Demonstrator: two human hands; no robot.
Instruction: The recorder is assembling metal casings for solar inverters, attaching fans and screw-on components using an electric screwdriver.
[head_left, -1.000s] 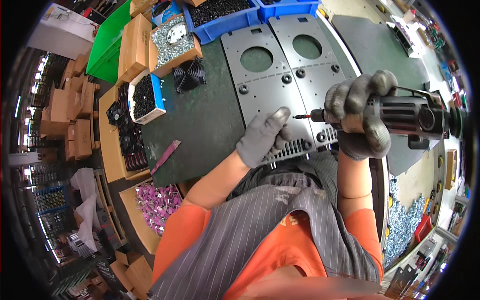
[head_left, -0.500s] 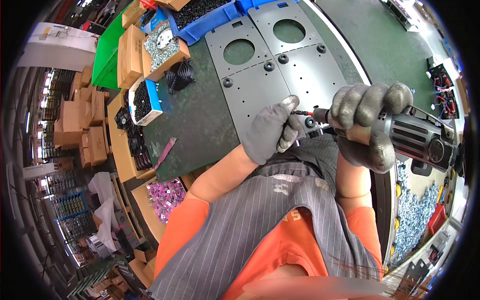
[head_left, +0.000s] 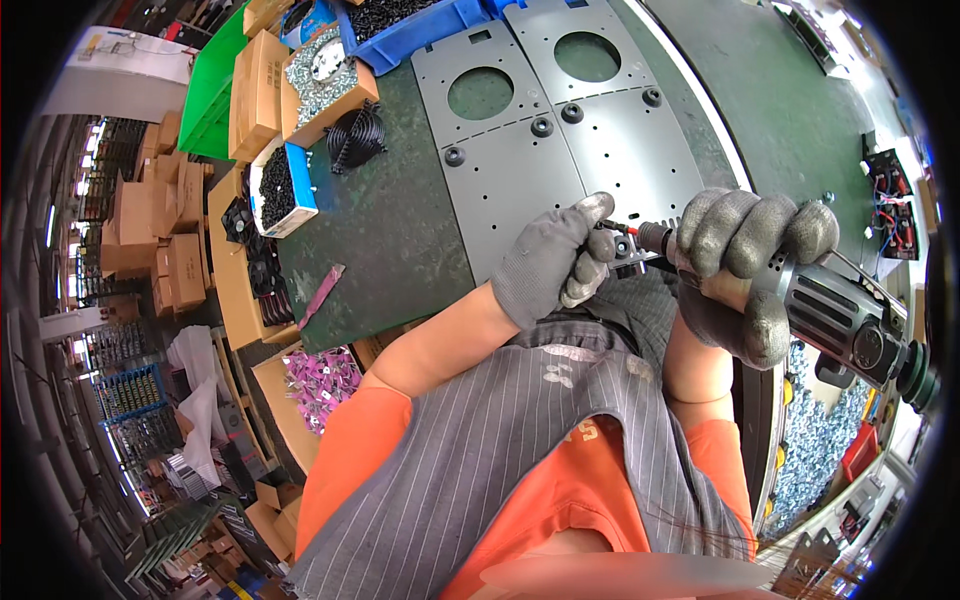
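Note:
My right hand [head_left: 750, 270], in a grey coated glove, is wrapped round the body of a dark power screwdriver [head_left: 835, 308]. Its nose points left, and a red-banded bit [head_left: 626, 230] reaches toward my other hand. My left hand [head_left: 560, 250], gloved alike, is closed with thumb and fingertips pinched at the bit's tip. Whatever small piece lies between those fingers is too small to make out. Beneath and beyond both hands lie two grey sheet-metal panels [head_left: 510, 182], side by side, each with a large round hole. Black round feet [head_left: 542, 127] sit on them.
Left of the panels are a black fan grille [head_left: 356, 138], a box of small black parts [head_left: 312, 190] and a carton of screws [head_left: 352, 92]. A blue bin [head_left: 425, 38] stands behind. A purple strip [head_left: 322, 297] lies on the green tabletop [head_left: 400, 250]. Purple parts [head_left: 322, 385] fill a lower carton.
Both hands remain together at the bit tip. The screwdriver's rear end has dipped slightly to the lower right, and my left hand has shifted a little right. The whole view has turned slightly.

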